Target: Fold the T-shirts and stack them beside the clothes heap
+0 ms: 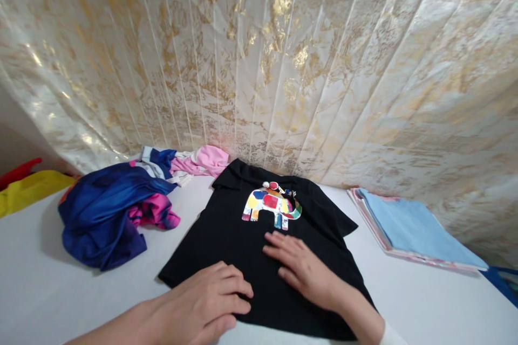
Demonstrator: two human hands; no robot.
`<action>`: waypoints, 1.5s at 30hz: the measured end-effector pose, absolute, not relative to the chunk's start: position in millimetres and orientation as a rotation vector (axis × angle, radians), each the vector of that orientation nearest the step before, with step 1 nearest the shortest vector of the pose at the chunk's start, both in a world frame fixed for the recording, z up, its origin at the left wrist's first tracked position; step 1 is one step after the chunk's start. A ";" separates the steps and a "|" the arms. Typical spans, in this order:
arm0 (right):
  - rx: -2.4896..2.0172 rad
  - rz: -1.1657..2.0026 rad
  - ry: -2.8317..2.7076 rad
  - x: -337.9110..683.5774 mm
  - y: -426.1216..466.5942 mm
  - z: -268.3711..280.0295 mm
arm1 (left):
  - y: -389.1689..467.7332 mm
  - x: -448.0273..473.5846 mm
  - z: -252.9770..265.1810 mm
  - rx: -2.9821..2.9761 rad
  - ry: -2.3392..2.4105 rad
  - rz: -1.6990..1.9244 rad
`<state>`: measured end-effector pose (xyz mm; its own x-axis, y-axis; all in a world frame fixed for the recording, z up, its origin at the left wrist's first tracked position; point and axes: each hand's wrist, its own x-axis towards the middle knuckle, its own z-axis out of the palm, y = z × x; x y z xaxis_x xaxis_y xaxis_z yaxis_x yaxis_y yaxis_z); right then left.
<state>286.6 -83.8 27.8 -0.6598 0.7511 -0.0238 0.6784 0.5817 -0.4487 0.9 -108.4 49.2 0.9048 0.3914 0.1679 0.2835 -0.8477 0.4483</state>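
A black T-shirt (251,248) lies spread out on the white table, its hem toward me and its neck toward the curtain. On its chest is a colourful patchwork elephant print (270,202). My left hand (214,299) rests over the lower left part of the shirt near the hem, palm down, fingers slightly bent and apart. Just below the print, my right hand (305,269) lies on the cloth with its fingers stretched out. Neither hand grips the fabric.
A crumpled heap of blue and pink clothing (109,210) sits at the left, with a pink garment (210,159) behind it. Folded light blue clothes (421,229) are stacked at the right. A white and gold curtain (259,64) hangs along the table's back. Yellow cloth (34,191) shows at far left.
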 end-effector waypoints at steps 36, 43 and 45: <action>-1.611 0.037 -2.497 314.6 -90.3 -9.5 | -71.2 25.9 24.1 2.738 0.621 0.135; -1.642 0.061 -2.515 312.5 -92.2 -5.3 | -32.6 1.5 13.6 2.814 0.846 0.200; -1.649 0.058 -2.517 312.7 -91.8 -5.3 | -33.0 -3.8 16.6 2.801 0.870 0.213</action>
